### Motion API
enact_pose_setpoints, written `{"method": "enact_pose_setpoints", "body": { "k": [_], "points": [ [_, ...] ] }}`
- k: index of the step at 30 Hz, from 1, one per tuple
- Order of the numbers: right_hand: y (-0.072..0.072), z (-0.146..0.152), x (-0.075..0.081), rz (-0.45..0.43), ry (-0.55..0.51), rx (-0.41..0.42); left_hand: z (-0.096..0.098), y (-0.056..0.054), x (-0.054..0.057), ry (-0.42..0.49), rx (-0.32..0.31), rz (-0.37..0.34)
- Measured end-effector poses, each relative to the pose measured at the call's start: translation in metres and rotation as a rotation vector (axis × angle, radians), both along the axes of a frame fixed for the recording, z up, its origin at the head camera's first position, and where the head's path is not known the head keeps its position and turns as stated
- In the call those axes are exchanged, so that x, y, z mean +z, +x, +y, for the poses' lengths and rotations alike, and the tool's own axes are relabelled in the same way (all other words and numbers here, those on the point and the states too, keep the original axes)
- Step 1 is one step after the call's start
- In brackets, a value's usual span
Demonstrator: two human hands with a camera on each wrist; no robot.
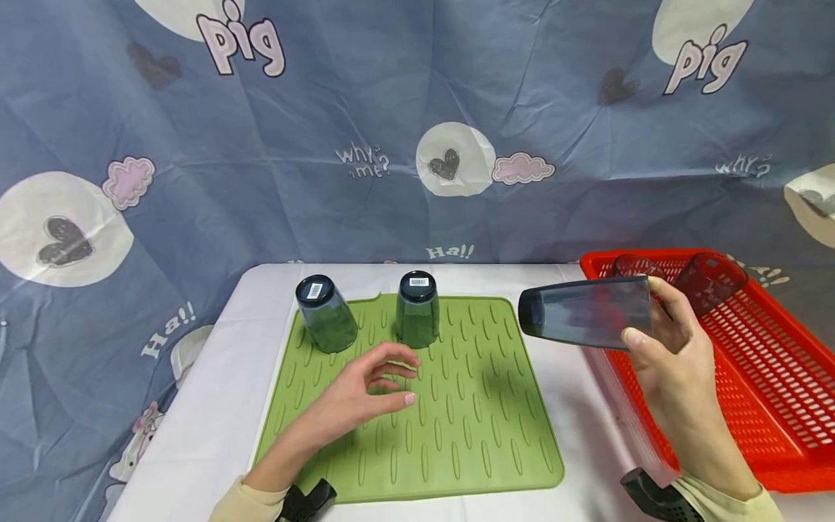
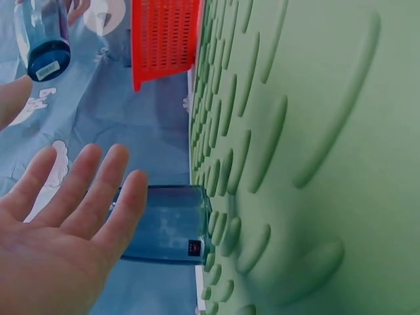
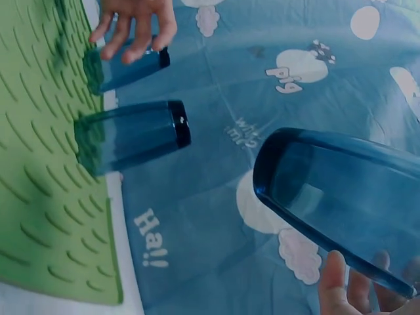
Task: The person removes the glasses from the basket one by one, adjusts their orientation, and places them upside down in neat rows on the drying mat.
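Right hand (image 1: 681,362): thumb and fingers pinching mouth end of tinted glass (image 1: 580,313), nearly level, no contents visible. Left hand (image 1: 365,391): fingers loosely parted, unladen, above green mat (image 1: 457,435). Apparent step: transfer; next, probably calling for mouth-down turning. Beyond left fingers: two inverted glasses (image 1: 417,312). Beyond right: red basket (image 1: 770,479), two upright-looking tumblers (image 1: 712,284) inside.

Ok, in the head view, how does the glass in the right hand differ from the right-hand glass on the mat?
The held glass is nearly sideways, base pointing left; the standing glass is upside down, base up. The held glass is aloft in the right hand; the standing glass rests on the green mat, untouched. Both are translucent and tinted, with darker bases.
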State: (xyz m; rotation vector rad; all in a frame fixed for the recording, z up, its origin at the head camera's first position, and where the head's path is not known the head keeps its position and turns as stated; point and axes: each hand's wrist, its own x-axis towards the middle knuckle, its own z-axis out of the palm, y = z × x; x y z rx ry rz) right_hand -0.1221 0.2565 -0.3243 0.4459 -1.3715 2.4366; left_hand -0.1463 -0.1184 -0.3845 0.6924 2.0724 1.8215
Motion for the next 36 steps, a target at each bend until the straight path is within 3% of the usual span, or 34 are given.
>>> {"method": "enact_pose_setpoints", "body": {
  "k": [9, 14, 21, 31, 36],
  "points": [
    [-0.002, -0.012, -0.009, -0.028, -0.088, 0.088, 0.008, 0.004, 0.005, 0.033, 0.062, 0.043],
    [-0.001, -0.022, -0.012, -0.048, -0.075, 0.117, 0.012, 0.007, 0.006, 0.070, 0.079, 0.047],
    [0.004, -0.036, -0.014, -0.103, -0.008, 0.150, 0.019, 0.010, 0.007, 0.166, 0.081, -0.010],
    [0.013, -0.056, -0.023, -0.092, -0.077, 0.229, 0.028, 0.015, 0.010, 0.255, 0.056, -0.059],
    [0.018, -0.064, -0.027, -0.129, -0.098, 0.249, 0.031, 0.018, 0.009, 0.310, 0.038, -0.092]
  ]
}}
